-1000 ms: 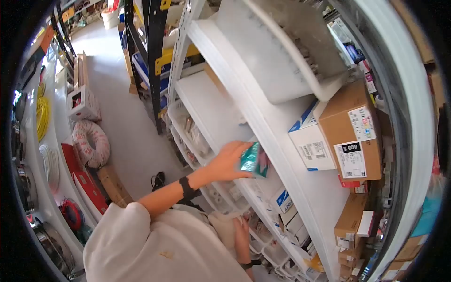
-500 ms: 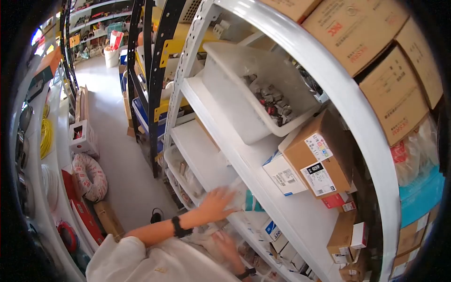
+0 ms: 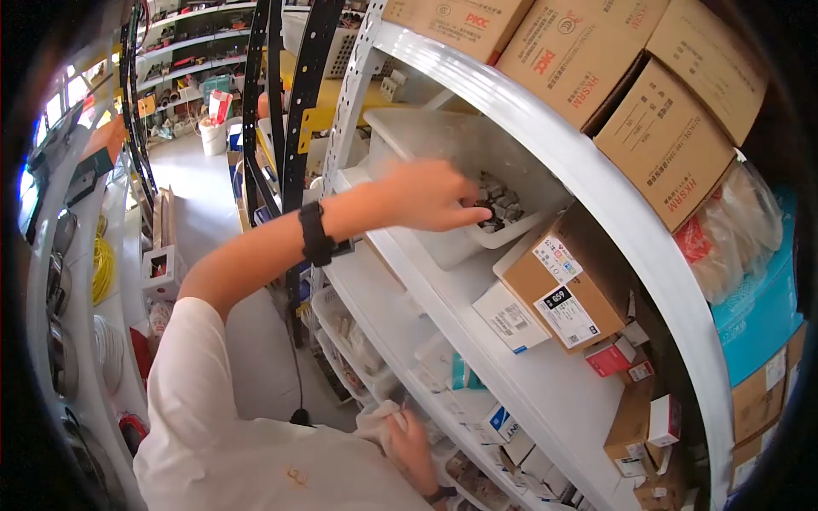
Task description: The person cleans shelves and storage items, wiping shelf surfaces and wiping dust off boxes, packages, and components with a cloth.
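Note:
My left hand [image 3: 430,196], with a black watch on its wrist, is over the near side of a translucent white plastic bin [image 3: 452,253] on the upper shelf. Its thumb stands apart from the slightly blurred fingers, and nothing shows between them. Small grey metal parts [image 3: 503,200] lie in the bin just beyond the fingertips. Low in front of my body, my right hand [image 3: 411,449] is closed on a crumpled whitish cloth [image 3: 375,423]. Part of that cloth lies against my shirt.
A brown carton [image 3: 562,285] and a white box [image 3: 511,317] stand beside the bin. Large cartons [image 3: 588,60] fill the top shelf behind a white metal beam [image 3: 630,230]. Lower shelves hold plastic baskets [image 3: 349,341] and small boxes. An aisle [image 3: 200,183] runs away at left.
My left hand has risen from the lower shelf to the bin. My right hand has stayed low, and the cloth in it shows more clearly. The view has shifted.

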Motion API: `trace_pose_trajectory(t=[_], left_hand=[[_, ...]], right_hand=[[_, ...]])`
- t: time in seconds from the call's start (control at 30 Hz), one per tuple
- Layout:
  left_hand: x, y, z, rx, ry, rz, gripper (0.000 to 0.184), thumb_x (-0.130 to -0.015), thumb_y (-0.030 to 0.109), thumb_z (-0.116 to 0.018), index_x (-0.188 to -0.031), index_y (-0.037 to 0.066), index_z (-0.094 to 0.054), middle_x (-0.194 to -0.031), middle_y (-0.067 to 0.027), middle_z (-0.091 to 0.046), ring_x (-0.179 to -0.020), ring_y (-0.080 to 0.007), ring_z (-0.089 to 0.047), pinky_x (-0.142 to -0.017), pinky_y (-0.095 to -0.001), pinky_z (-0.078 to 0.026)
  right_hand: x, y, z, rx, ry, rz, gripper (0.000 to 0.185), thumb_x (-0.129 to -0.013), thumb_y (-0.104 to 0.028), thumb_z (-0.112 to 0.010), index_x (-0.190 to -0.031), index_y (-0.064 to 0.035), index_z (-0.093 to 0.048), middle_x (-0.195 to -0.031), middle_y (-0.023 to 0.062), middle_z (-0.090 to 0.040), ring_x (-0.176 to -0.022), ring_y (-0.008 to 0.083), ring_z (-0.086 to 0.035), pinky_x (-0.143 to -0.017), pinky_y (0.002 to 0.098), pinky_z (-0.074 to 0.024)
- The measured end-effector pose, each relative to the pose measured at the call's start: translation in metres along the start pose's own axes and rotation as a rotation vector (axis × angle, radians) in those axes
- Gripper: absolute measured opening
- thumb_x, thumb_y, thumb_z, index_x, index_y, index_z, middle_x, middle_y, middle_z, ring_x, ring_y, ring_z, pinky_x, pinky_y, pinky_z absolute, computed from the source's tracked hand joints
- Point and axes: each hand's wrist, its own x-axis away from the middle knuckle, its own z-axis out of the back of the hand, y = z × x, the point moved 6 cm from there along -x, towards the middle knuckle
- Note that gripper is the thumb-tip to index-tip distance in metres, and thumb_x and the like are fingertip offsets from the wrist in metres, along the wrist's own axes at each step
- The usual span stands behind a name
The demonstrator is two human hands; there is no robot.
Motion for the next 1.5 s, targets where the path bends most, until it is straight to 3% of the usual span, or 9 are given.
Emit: trace_pose_trajectory(t=[0.37, 0.4, 0.47, 0.63, 0.83, 1.1, 1.23, 1.37, 1.5], left_hand=[[-0.043, -0.004, -0.023, 0.056, -0.665, 0.073, 0.028, -0.095, 0.029, -0.054, -0.091, 0.007, -0.069, -0.075, -0.0195, -0.067, -0.066, -0.0318, -0.068, -0.056, -0.043, -0.053], [-0.056, -0.003, -0.024, 0.105, -1.097, 0.421, 0.032, -0.092, 0.027, -0.051, -0.098, 0.002, -0.071, -0.092, -0.015, -0.071, -0.084, -0.0312, -0.068, -0.072, -0.0463, -0.055], [-0.062, -0.059, -0.083, 0.138, -1.321, 0.518, 0.03, -0.089, 0.026, -0.056, -0.101, 0.004, -0.072, -0.09, -0.0125, -0.071, -0.084, -0.0312, -0.068, -0.072, -0.0472, -0.055], [-0.077, -0.056, -0.081, -0.217, -0.99, 0.159, 0.027, -0.083, 0.031, -0.068, -0.093, 0.008, -0.077, -0.088, -0.0111, -0.073, -0.084, -0.0279, -0.069, -0.071, -0.0449, -0.055], [-0.067, -0.037, -0.109, -0.155, -1.616, 0.151, 0.043, -0.086, 0.027, -0.074, -0.123, 0.007, -0.063, -0.11, -0.0174, -0.068, -0.094, -0.0265, -0.068, -0.077, -0.0421, -0.062], [-0.069, -0.004, -0.068, -0.311, -1.325, -0.073, 0.033, -0.087, 0.029, -0.066, -0.11, 0.006, -0.069, -0.094, -0.0149, -0.071, -0.084, -0.0265, -0.069, -0.071, -0.0431, -0.055], [-0.079, -0.053, -0.094, -0.293, -1.344, 0.187, 0.026, -0.087, 0.025, -0.062, -0.1, 0.005, -0.072, -0.09, -0.0129, -0.073, -0.08, -0.0297, -0.07, -0.073, -0.0447, -0.056], [-0.063, 0.017, 0.045, -0.13, -0.528, 0.165, 0.021, -0.089, 0.015, -0.058, -0.099, 0.0, -0.067, -0.094, -0.0227, -0.068, -0.09, -0.0346, -0.068, -0.078, -0.0455, -0.052], [0.034, 0.055, 0.12, 0.451, -0.021, 0.349, 0.021, -0.094, 0.018, -0.061, -0.102, -0.002, -0.059, -0.081, -0.0082, -0.057, -0.078, -0.0171, -0.062, -0.074, -0.0294, -0.05]], right_hand=[[0.018, -0.003, 0.0, 0.2, 0.078, 0.171, 0.031, -0.09, -0.035, -0.065, -0.095, -0.0046, -0.06, -0.086, 0.024, -0.066, -0.081, 0.0459, -0.064, -0.07, 0.0502, -0.0501], [0.018, -0.006, 0.0, 0.207, 0.096, 0.178, 0.032, -0.09, -0.035, -0.065, -0.095, -0.0047, -0.06, -0.086, 0.0239, -0.066, -0.081, 0.0463, -0.064, -0.07, 0.0505, -0.05], [0.022, -0.011, 0.0, 0.219, 0.039, 0.111, 0.034, -0.09, -0.037, -0.065, -0.098, -0.005, -0.06, -0.091, 0.0243, -0.066, -0.086, 0.0468, -0.063, -0.074, 0.0516, -0.0496], [0.017, -0.013, -0.011, 0.296, -0.081, -0.01, 0.039, -0.09, -0.043, -0.063, -0.103, -0.0058, -0.062, -0.102, 0.0253, -0.066, -0.096, 0.0466, -0.062, -0.082, 0.0542, -0.0485], [0.027, -0.033, -0.005, 0.262, -0.114, -0.113, 0.04, -0.092, -0.043, -0.059, -0.105, -0.0059, -0.062, -0.096, 0.026, -0.067, -0.092, 0.0487, -0.063, -0.08, 0.0555, -0.0487], [0.035, -0.013, -0.003, 0.287, 0.06, 0.02, 0.037, -0.087, -0.042, -0.067, -0.099, -0.0082, -0.06, -0.083, 0.0246, -0.066, -0.081, 0.0474, -0.064, -0.068, 0.0538, -0.0498], [0.035, -0.014, -0.002, 0.298, 0.109, 0.088, 0.032, -0.087, -0.038, -0.069, -0.098, -0.0081, -0.062, -0.081, 0.0241, -0.066, -0.078, 0.0478, -0.063, -0.066, 0.0516, -0.0502], [0.032, -0.007, -0.005, 0.21, 0.014, -0.024, 0.039, -0.089, -0.039, -0.067, -0.106, -0.0045, -0.065, -0.101, 0.0273, -0.067, -0.095, 0.0489, -0.063, -0.081, 0.0516, -0.0508], [0.013, -0.021, -0.001, 0.062, -0.002, -0.026, 0.036, -0.091, -0.033, -0.067, -0.107, -0.0009, -0.064, -0.098, 0.0262, -0.067, -0.093, 0.0462, -0.064, -0.08, 0.0463, -0.0516]])
